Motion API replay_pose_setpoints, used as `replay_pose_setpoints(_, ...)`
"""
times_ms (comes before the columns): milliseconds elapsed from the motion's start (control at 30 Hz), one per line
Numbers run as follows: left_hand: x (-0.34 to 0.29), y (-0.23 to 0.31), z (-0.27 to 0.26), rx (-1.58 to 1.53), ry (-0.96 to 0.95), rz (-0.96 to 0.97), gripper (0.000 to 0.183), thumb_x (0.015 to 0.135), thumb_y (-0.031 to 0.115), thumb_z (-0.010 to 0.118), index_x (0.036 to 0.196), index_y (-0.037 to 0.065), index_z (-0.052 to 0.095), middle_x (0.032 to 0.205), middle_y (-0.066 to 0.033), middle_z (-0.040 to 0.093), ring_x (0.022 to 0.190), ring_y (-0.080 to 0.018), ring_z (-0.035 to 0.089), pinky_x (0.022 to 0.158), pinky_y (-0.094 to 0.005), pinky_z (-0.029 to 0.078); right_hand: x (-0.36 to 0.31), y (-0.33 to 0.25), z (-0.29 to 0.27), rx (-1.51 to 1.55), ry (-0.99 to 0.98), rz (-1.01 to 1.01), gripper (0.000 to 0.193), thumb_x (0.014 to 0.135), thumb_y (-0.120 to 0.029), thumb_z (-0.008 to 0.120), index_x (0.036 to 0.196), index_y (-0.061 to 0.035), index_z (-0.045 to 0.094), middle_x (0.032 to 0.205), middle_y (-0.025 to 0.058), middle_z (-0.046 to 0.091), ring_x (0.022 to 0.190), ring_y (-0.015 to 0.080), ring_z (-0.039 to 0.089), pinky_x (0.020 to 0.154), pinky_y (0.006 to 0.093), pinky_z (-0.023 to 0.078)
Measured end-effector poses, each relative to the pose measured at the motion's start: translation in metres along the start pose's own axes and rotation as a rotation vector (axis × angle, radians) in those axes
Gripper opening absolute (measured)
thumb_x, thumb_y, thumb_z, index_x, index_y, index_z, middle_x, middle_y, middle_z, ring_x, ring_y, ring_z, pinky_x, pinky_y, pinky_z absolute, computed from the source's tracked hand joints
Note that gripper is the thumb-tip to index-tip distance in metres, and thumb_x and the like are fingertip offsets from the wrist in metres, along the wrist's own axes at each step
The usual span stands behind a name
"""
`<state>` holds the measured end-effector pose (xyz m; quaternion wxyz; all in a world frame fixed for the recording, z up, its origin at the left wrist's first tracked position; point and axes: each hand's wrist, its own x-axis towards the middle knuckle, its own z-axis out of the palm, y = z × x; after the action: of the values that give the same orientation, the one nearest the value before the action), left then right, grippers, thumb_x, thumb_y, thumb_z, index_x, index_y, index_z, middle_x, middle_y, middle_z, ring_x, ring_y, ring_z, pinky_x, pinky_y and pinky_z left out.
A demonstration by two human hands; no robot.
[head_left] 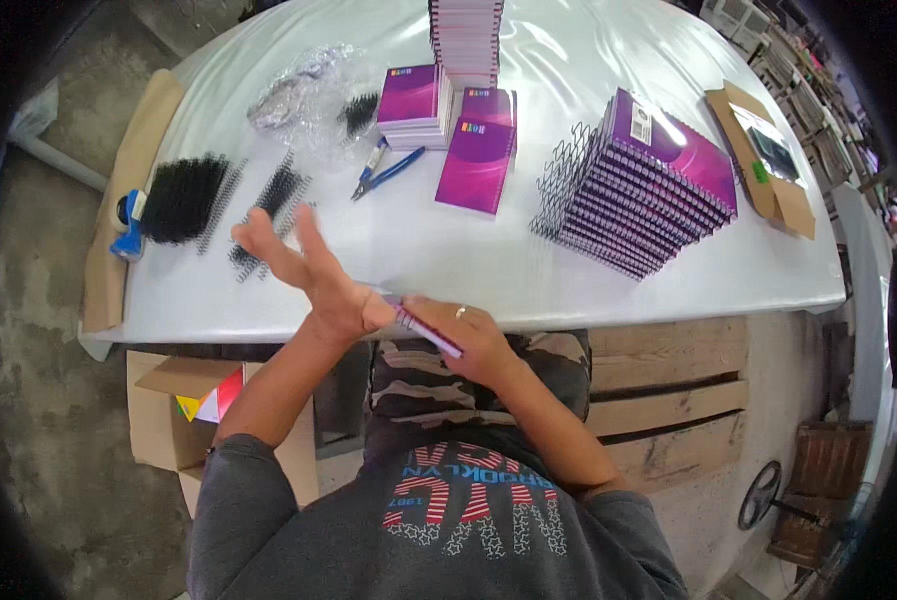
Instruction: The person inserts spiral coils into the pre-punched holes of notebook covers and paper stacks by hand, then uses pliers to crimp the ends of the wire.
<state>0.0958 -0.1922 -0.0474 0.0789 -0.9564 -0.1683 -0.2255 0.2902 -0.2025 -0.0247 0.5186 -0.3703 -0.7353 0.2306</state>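
Note:
At the table's near edge, my right hand (476,345) is closed around a thin notebook (428,332), seen almost edge-on with a pale and purple edge. My left hand (320,285) is open, its fingers spread upward and the base of its palm close to the notebook's far end; whether they touch I cannot tell. Beyond the left fingers lie loose black spiral binding coils (273,205), and a thicker bundle of black coils (183,198) is farther left. Blue-handled pliers (388,173) rest past my hands, beside a purple notebook (475,168).
A tall stack of spiral-bound purple notebooks (658,175) stands at right. Farther back are more stacks (413,100), clear plastic wrap (303,100) and a high pile (465,40). Cardboard (133,200) and a blue tape dispenser (128,228) lie left. An open carton (158,430) sits below.

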Motion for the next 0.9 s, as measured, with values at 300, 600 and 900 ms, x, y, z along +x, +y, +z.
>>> replay_pose_setpoints(300,0.021,-0.015,0.021,0.499,0.135,0.117,0.110,0.071,0.082,0.029,0.126,-0.013,0.033,0.130,-0.0353,0.029,0.120,-0.0503,0.029,0.098,-0.0609,0.024,-0.008,0.002,0.002,-0.002,-0.029,0.114,0.051,0.071,-0.001,0.060,0.121,-0.0074,0.052,0.116,0.0164,0.057,0.101,0.0321,0.058,0.085,0.0378,0.047)
replay_pose_setpoints(600,0.048,-0.001,0.006,-0.073,0.266,-0.005,0.104,0.067,0.083,0.039,0.134,0.003,0.034,0.136,-0.0295,0.023,0.129,-0.0483,0.014,0.102,-0.0614,0.007,-0.011,0.001,-0.001,0.087,0.013,0.170,0.053,0.071,-0.007,0.065,0.122,-0.0054,0.051,0.109,0.0175,0.060,0.096,0.0327,0.060,0.081,0.0367,0.048)
replay_pose_setpoints(900,0.069,0.027,-0.011,-0.695,0.181,-0.398,0.104,0.081,0.066,0.043,0.136,-0.014,0.006,0.142,-0.0340,0.000,0.134,-0.0401,0.006,0.107,-0.0488,0.013,0.010,-0.013,-0.007,0.102,0.184,0.017,0.068,0.079,-0.005,0.058,0.139,-0.0003,0.026,0.141,0.0201,0.032,0.130,0.0276,0.035,0.104,0.0322,0.029)
